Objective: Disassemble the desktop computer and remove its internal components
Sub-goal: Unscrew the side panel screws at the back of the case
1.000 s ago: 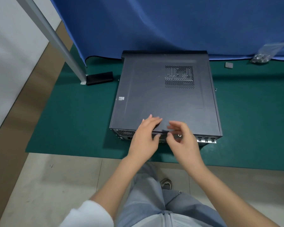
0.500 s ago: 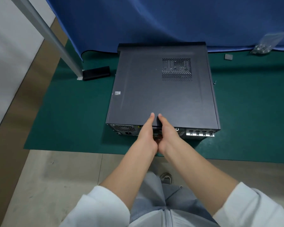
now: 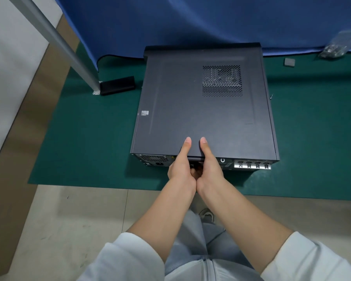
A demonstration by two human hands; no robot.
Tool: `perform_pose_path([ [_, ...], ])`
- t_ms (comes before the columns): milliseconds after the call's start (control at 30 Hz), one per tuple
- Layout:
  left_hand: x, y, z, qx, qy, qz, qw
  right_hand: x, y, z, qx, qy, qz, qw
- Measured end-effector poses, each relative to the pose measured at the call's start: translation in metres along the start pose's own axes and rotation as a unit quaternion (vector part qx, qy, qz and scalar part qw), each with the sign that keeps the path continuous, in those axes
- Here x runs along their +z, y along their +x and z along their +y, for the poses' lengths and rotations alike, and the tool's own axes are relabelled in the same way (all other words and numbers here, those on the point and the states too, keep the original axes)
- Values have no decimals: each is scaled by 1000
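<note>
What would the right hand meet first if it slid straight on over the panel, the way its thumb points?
Probably the vent grille, though it may pass just left of it. The right hand has its thumb flat on the side panel, pointing towards the curtain. Until there the panel looks bare.

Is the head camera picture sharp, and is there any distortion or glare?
Head view: sharp on both hands and the computer case; wide-angle bending curves the metal pole and mat edge; soft even light, no strong glare.

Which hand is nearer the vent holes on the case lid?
Right. The right hand grips the lid's near edge more directly below the vent holes; the left hand grips beside it, farther left.
</note>
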State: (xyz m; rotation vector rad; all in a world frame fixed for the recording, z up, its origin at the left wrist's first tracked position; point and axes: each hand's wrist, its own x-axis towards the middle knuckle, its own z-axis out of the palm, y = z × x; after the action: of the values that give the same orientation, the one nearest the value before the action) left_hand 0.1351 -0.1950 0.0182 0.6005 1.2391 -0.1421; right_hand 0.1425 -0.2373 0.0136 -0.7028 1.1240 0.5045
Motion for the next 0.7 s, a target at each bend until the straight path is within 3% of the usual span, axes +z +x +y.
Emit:
perform_pose_path([
  [400, 2, -4, -2, -7, -34, -11, 999, -1, 0, -3, 5, -4, -31, 999],
  [567, -9, -4, 7, -47, 40, -56, 997, -15, -4, 1, -17, -58, -51, 997],
  [700, -16, -3, 11, -60, 133, -43, 988, -20, -7, 8, -57, -101, -67, 991],
])
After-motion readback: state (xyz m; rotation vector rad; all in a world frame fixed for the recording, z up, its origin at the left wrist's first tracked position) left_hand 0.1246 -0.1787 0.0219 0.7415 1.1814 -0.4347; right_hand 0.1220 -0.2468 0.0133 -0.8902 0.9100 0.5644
